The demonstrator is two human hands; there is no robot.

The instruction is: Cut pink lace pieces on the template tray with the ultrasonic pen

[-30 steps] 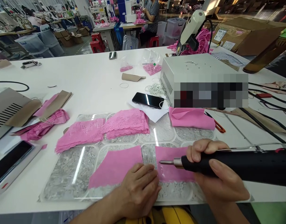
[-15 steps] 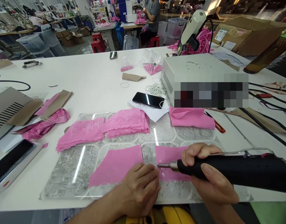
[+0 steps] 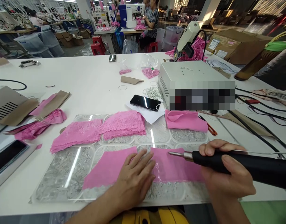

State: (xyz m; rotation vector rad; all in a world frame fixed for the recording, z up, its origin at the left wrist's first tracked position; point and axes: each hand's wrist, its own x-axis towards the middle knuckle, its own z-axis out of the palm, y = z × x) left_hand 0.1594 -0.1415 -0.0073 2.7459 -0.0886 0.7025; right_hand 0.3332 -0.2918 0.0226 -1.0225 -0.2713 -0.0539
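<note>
My right hand [image 3: 227,174] is wrapped around a black hand-held tool with a pointed metal tip [image 3: 188,156]. That tip is over the upper part of a right pink fabric piece [image 3: 166,169], with small shiny spots on it; I cannot tell whether it touches. Fingers extended, my left hand [image 3: 135,179] lies over the right edge of a left pink fabric piece [image 3: 105,168] and the gap between the two. Both pieces lie on a clear, grey-patterned mat [image 3: 63,174]. Behind them are stacked pink lace pieces [image 3: 124,124] and a folded pink cloth [image 3: 187,121].
A grey box [image 3: 185,70] with cables stands at the back right, near orange-handled snips [image 3: 212,129]. A phone [image 3: 145,102] lies on white paper. At the left are another grey box [image 3: 7,102] and a pink bundle [image 3: 40,124]. A person sits at a sewing machine beyond.
My left hand has opened from curled fingers and moved slightly up and left onto the fabric. The tool has drawn right and up, away from the right piece's left edge. The view shifted slightly.
</note>
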